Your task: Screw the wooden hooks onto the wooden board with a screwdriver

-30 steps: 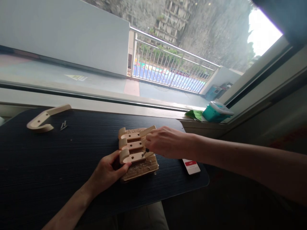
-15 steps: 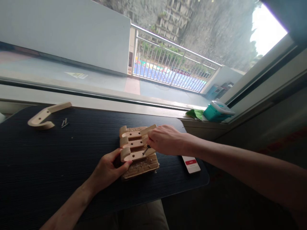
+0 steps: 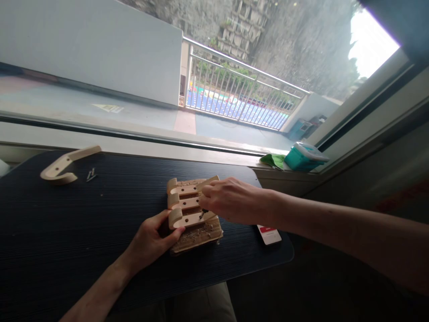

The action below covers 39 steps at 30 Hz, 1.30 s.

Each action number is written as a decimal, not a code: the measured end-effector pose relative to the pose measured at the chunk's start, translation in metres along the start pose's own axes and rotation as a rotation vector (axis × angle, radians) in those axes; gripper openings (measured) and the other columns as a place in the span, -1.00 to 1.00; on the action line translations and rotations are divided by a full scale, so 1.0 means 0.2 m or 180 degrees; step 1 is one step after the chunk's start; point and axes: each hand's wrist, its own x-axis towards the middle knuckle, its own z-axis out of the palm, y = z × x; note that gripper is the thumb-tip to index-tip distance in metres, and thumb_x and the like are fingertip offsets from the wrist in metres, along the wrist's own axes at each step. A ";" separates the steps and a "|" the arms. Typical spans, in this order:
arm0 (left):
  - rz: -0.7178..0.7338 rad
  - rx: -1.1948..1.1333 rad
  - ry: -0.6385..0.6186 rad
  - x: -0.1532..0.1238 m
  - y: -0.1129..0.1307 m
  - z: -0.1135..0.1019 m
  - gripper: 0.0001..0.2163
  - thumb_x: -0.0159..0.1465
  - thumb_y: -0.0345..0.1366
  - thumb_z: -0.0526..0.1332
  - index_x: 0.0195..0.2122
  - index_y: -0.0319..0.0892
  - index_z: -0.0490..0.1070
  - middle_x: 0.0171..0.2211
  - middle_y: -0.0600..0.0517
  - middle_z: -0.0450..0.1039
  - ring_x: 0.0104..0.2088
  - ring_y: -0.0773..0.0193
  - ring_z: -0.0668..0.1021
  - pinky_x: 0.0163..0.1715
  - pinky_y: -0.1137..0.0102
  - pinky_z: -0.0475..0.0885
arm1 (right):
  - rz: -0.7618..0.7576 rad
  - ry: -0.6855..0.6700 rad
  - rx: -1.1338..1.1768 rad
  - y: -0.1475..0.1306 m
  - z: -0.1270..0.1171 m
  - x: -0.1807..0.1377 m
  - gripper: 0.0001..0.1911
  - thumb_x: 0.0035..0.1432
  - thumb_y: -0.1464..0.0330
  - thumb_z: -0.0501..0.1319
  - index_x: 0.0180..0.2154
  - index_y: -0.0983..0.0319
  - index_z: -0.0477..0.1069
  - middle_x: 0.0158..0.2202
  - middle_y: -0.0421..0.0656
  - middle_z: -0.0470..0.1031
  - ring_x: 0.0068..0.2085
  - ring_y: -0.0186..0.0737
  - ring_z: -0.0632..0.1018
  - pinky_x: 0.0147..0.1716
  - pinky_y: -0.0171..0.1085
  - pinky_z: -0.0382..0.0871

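Three wooden hooks sat side by side on one rough brown block (image 3: pixel 197 240), and a fourth, the loose hook (image 3: pixel 56 169), lay by itself on the far left of the dark surface (image 3: pixel 100 228). Just beside it was a small cluster of screws (image 3: pixel 90 175), too bunched for me to count. I saw one screwdriver (image 3: pixel 203 213), one phone (image 3: pixel 271 236), one teal box (image 3: pixel 303 156) and one green cloth (image 3: pixel 272 160), the last two side by side on the window ledge.

The block lay between the two hands. The left hand (image 3: pixel 152 235) gripped the nearest hook (image 3: pixel 192 220) at its curled end, thumb along the near side. The right hand (image 3: pixel 224 199) was closed around the screwdriver's handle, above the hooks' right-hand ends, with the dark shaft slanting down to the nearest hook's right-hand hole.

Half a second earlier the right fist had been turned differently; now it had rolled over and covered a little more of the phone. The left hand had kept its grip, and the loose hook and screws lay as before.
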 end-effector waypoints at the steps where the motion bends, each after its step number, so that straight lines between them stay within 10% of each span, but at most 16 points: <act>1: 0.0007 -0.0001 -0.0016 0.00 0.00 0.00 -0.73 0.15 -0.13 0.20 -0.21 -0.19 0.40 -0.35 0.06 0.55 -0.35 0.25 0.57 -0.37 0.48 0.46 | 0.0053 -0.0009 -0.0007 -0.01 0.01 0.00 -0.81 0.24 0.54 0.00 -0.28 0.31 0.38 -0.27 -0.07 0.46 -0.27 -0.24 0.45 -0.42 -0.30 0.23; 16: 0.0062 -0.0084 0.0031 0.00 0.02 0.00 -0.76 0.14 -0.15 0.20 -0.26 -0.19 0.42 -0.41 0.10 0.53 -0.42 0.30 0.55 -0.40 0.51 0.44 | 0.1200 -0.0299 0.0631 0.01 -0.01 0.04 -0.74 0.23 0.32 -0.02 -0.27 0.28 0.39 -0.34 -0.09 0.53 -0.40 -0.23 0.50 -0.53 -0.31 0.14; 28: -0.0009 -0.0089 0.0026 -0.01 0.00 0.00 -0.72 0.13 -0.13 0.20 -0.21 -0.20 0.41 -0.38 0.07 0.54 -0.39 0.27 0.56 -0.39 0.49 0.45 | -0.0163 0.0001 -0.0145 0.00 0.02 0.00 -0.76 0.25 0.54 -0.01 -0.32 0.30 0.41 -0.29 -0.09 0.49 -0.27 -0.21 0.47 -0.45 -0.27 0.17; 39: 0.0039 0.0008 0.0005 0.00 -0.01 0.00 -0.73 0.14 -0.15 0.20 -0.20 -0.20 0.41 -0.33 0.05 0.55 -0.33 0.25 0.57 -0.36 0.49 0.45 | 0.1222 -0.0616 0.0603 0.01 0.01 0.07 -0.61 0.30 0.31 -0.08 -0.42 0.28 0.43 -0.43 -0.10 0.52 -0.39 -0.24 0.51 -0.50 -0.31 0.16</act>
